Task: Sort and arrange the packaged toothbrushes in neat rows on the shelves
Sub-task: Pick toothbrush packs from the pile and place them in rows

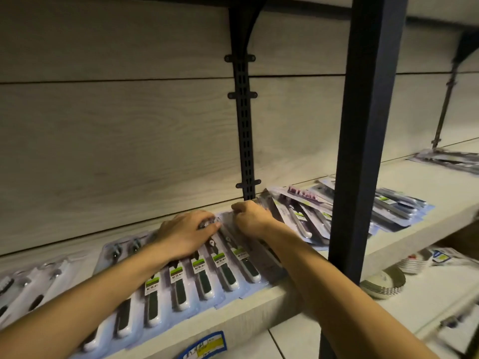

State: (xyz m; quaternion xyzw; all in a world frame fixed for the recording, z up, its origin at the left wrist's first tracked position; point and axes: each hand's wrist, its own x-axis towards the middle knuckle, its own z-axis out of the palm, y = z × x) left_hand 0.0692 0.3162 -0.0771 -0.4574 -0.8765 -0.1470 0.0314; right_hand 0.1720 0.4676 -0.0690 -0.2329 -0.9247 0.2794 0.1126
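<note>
A row of packaged toothbrushes (pixel 202 278) with dark green and white handles lies side by side on the pale wooden shelf (pixel 259 307). My left hand (pixel 184 235) rests palm down on the head ends of the packs in the middle of the row, fingers curled over them. My right hand (pixel 252 218) pinches the top edge of the rightmost pack (pixel 246 260) in the row, close to the back wall. A loose, overlapping heap of packs (pixel 305 211) lies just to the right of that hand, partly hidden behind a dark post.
A dark vertical post (pixel 360 130) stands at the shelf's front edge, right of my right arm. More packs (pixel 399 206) lie beyond it and at the far right (pixel 448 159). Stacked foil cups (pixel 383 285) sit on the lower shelf. A blue price label (pixel 204 345) hangs on the shelf front.
</note>
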